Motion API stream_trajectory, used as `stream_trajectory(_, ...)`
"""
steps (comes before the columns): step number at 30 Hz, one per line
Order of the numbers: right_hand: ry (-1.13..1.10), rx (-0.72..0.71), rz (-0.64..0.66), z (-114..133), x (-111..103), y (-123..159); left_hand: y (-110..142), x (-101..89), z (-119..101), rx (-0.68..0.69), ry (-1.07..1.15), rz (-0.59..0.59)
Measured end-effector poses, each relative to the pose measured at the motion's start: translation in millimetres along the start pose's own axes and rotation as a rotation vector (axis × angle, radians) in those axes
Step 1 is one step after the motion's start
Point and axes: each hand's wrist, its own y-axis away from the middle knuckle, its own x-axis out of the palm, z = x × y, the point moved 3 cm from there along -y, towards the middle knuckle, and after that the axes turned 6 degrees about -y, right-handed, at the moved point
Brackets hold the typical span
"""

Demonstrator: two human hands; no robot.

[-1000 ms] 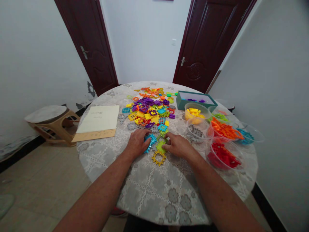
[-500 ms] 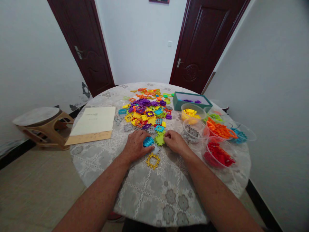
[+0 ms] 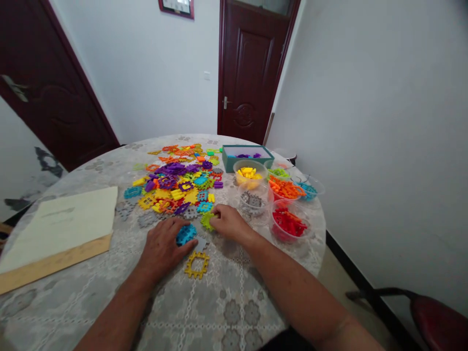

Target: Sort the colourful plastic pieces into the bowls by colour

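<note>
My left hand [image 3: 163, 243] rests on the tablecloth, its thumb and fingers curled round a blue notched building piece [image 3: 186, 235]. My right hand [image 3: 228, 222] is closed, with its fingertips pinching the edge of a lime-green notched building piece [image 3: 207, 221]. A light grey piece [image 3: 201, 244] lies beside the tip of my left thumb. Nearer to me is a yellow square frame piece [image 3: 187, 269] with a hole in its middle. Beyond both hands spreads a heap of mixed plastic building pieces [image 3: 175, 183] in purple, yellow, orange, blue and grey.
At the right stand clear tubs of yellow [image 3: 248, 174], grey [image 3: 251, 200], orange [image 3: 285, 188], blue [image 3: 308, 190], green [image 3: 280, 173] and red pieces [image 3: 290, 224]. Behind them is a dark green box [image 3: 248, 164] with purple pieces. Paper sheets [image 3: 69, 219] lie at the left.
The view has swung to the right, so everything sits further left and a red chair appears at lower right. Both hands keep about the same places beside the blue and green pieces.
</note>
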Motion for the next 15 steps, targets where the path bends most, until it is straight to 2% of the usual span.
stream_trajectory(2,0.079,-0.084,-0.062,11,-19,5,0,-1.1,0,0.000,-0.002,0.004)
stream_trajectory(5,0.155,-0.159,-0.030,23,-57,13,-1,-1.6,0,-0.004,0.001,0.006)
stream_trajectory(7,0.203,-0.177,-0.038,27,-92,12,0,-1.1,1,-0.005,0.006,0.000)
stream_trajectory(9,0.283,-0.160,-0.106,24,-133,3,0,-0.1,3,0.000,0.019,-0.008)
stream_trajectory(12,0.492,0.018,-0.222,5,-194,-27,1,1.9,5,-0.003,0.043,-0.016)
stream_trajectory(13,0.562,0.124,-0.242,-5,-212,-38,2,2.3,6,-0.007,0.048,-0.022)
stream_trajectory(15,0.616,0.225,-0.292,-21,-241,-57,2,2.8,7,-0.011,0.058,-0.033)
